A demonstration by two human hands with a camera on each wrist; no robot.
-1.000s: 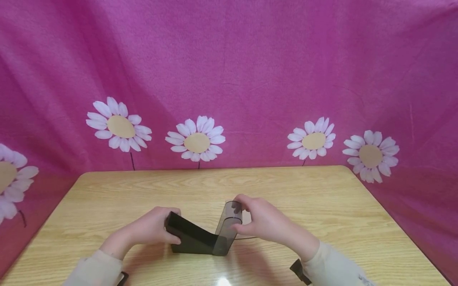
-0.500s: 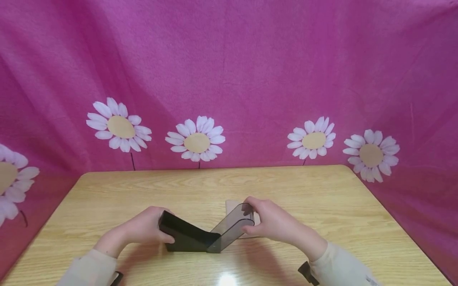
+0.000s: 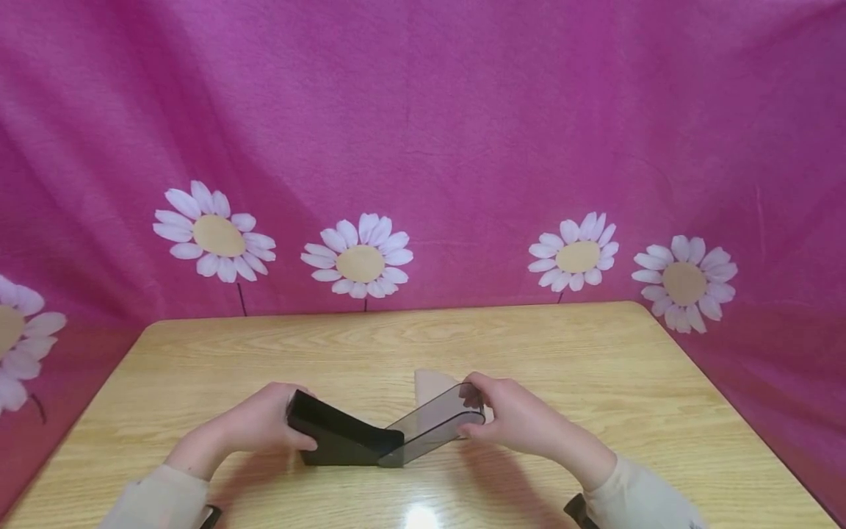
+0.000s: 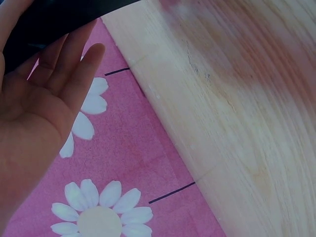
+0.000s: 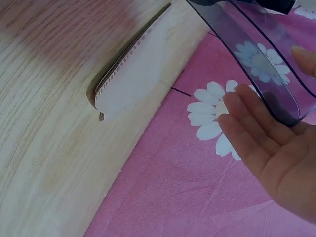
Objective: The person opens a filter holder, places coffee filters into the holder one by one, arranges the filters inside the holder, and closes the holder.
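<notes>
Well in from the far edge of the tabletop (image 3: 562,345), a black box (image 3: 338,433) is gripped in the part-curled fingers (image 4: 85,74) of the left hand (image 3: 258,420), its translucent lid (image 3: 435,440) pinched by the right hand (image 3: 512,413).

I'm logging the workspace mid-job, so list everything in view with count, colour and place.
Black case: 1, black, at the table's centre
Smoky lid: 1, see-through grey, meeting the case's right end
Flat item: 1, beige, behind the lid; exact kind unclear
Table: 1, light wood grain, under everything
Cloth: pink, behind and beside the table
Daisies: 5 in the head view, white with yellow centres, on the cloth
Sleeves: 2, beige, on the forearms
Left grip: 1, bare hand, holding the case
Right grip: 1, bare hand, holding the lid
</notes>
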